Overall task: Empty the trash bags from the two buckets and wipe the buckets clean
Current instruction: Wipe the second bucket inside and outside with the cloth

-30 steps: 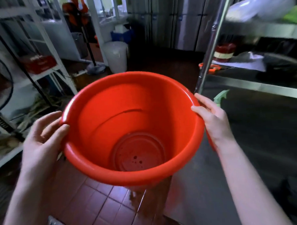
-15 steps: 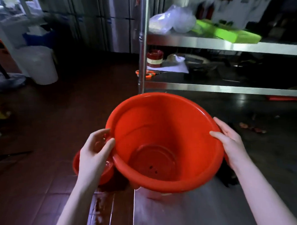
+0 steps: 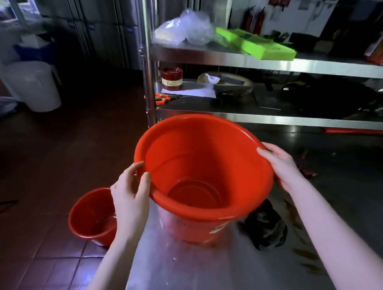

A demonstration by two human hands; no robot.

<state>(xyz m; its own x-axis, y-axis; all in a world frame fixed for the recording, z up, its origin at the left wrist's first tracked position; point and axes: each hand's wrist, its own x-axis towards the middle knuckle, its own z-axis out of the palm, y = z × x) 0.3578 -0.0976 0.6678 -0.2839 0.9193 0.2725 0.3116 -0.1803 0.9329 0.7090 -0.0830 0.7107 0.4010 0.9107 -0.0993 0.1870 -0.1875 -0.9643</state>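
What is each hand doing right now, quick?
Left hand: gripping the near-left rim of the big red bucket.
Right hand: gripping the bucket's right rim.

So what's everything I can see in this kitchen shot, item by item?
large bucket: one, red, on the steel table, rim held on both sides
small bucket: one, red, on the floor left of the table
steel table: one, silver, under the large bucket
dark cloth: one, black, crumpled on the table right of the large bucket
steel shelf rack: one, silver, behind the table
scissors: one pair, orange handles, lower shelf
round tin: one, dark red, lower shelf
green box: one, bright green, upper shelf
plastic bag: one, clear, upper shelf
white bin: one, white, floor at far left
left hand: grips the rim
right hand: grips the rim
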